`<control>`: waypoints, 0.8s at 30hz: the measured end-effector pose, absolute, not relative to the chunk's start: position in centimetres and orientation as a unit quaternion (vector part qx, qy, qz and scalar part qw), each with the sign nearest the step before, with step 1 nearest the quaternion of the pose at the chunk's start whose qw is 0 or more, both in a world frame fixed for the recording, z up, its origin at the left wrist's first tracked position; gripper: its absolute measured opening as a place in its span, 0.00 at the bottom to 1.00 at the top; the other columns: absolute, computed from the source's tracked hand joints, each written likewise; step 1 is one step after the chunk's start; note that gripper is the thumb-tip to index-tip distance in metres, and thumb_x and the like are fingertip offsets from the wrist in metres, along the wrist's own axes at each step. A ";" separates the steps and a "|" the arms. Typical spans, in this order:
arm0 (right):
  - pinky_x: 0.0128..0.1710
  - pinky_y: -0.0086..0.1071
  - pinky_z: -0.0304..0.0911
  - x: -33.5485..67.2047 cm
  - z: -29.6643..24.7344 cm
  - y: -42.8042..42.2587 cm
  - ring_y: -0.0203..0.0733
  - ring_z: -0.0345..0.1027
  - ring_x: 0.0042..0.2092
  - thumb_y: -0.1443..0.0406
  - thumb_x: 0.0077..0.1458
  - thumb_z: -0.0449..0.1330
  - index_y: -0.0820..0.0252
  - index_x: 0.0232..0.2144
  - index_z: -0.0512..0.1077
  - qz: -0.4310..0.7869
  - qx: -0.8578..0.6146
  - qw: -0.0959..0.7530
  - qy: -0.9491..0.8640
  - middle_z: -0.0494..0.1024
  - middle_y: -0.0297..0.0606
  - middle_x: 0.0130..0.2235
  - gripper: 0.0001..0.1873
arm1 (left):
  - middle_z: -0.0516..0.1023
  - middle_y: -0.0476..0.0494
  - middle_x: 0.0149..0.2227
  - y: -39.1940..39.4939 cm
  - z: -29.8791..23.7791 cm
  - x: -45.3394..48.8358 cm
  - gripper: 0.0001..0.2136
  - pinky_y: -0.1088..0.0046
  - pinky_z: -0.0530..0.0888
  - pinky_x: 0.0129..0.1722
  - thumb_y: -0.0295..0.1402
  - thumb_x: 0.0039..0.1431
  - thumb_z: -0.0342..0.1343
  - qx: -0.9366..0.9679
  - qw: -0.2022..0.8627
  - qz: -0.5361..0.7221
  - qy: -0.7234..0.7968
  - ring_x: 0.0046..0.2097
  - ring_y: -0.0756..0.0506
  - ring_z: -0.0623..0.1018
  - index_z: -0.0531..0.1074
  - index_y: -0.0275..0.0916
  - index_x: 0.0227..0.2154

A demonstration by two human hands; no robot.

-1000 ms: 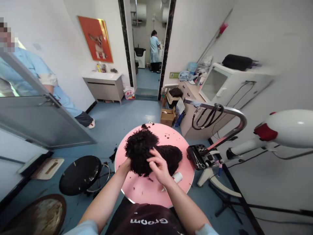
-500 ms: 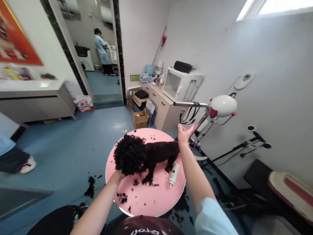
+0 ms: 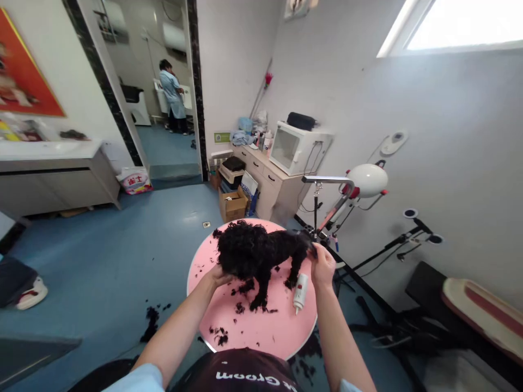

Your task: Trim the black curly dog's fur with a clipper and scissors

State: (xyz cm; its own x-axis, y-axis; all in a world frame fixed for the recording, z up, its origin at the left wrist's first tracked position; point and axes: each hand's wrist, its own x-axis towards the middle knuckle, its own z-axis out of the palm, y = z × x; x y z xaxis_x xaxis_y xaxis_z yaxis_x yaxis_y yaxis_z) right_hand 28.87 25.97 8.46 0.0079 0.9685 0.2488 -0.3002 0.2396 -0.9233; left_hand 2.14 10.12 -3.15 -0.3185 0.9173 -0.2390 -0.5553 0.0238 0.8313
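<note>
A black curly-haired dog (image 3: 281, 247) stands on a round pink grooming table (image 3: 261, 332), its body clipped short and its head fluffy. My left hand (image 3: 220, 275) is under the dog's head at the chin, its fingertips partly hidden by hair. At the dog's rear, my right hand (image 3: 322, 264) is closed on the dark tail. A white nozzle bottle (image 3: 300, 293) with a red mark lies on the tabletop near the hind legs. Loose black hair clippings (image 3: 220, 335) are scattered over the pink surface.
Beyond the table stands a metal grooming arm (image 3: 327, 179) with a black strap (image 3: 316, 209) hanging down. A white dryer (image 3: 369, 181), a white cabinet (image 3: 288, 144) and a cardboard box (image 3: 232, 206) are farther back. Another person (image 3: 172, 92) works in the doorway; a co-worker's shoe (image 3: 33, 294) shows left.
My right hand has come down from beside the grooming arm onto the dog's tail. The black strap, bunched near the arm before, now hangs straight. My left hand stays at the dog's head.
</note>
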 end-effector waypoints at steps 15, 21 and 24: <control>0.33 0.32 0.66 32.4 3.4 18.6 0.40 0.71 0.33 0.56 0.40 0.67 0.61 0.32 0.75 0.552 -0.455 0.447 -0.537 0.79 0.37 0.31 0.18 | 0.78 0.46 0.29 13.0 0.3 5.7 0.06 0.71 0.74 0.39 0.27 0.46 0.68 0.166 0.682 0.628 0.336 0.32 0.48 0.76 0.77 0.35 0.29; 0.22 0.30 0.62 32.7 5.8 16.2 0.34 0.62 0.20 0.52 0.48 0.62 0.56 0.29 0.66 0.607 -0.395 0.375 -0.579 0.72 0.30 0.24 0.16 | 0.80 0.44 0.34 12.7 -0.4 7.1 0.13 0.69 0.72 0.43 0.34 0.43 0.70 0.209 0.672 0.619 0.350 0.37 0.46 0.76 0.77 0.36 0.33; 0.25 0.29 0.61 31.0 8.4 15.5 0.33 0.63 0.23 0.55 0.49 0.63 0.55 0.28 0.62 0.616 -0.324 0.376 -0.612 0.73 0.31 0.27 0.15 | 0.79 0.44 0.35 12.4 0.1 8.1 0.18 0.65 0.72 0.44 0.35 0.40 0.71 0.260 0.626 0.633 0.375 0.37 0.45 0.75 0.77 0.37 0.36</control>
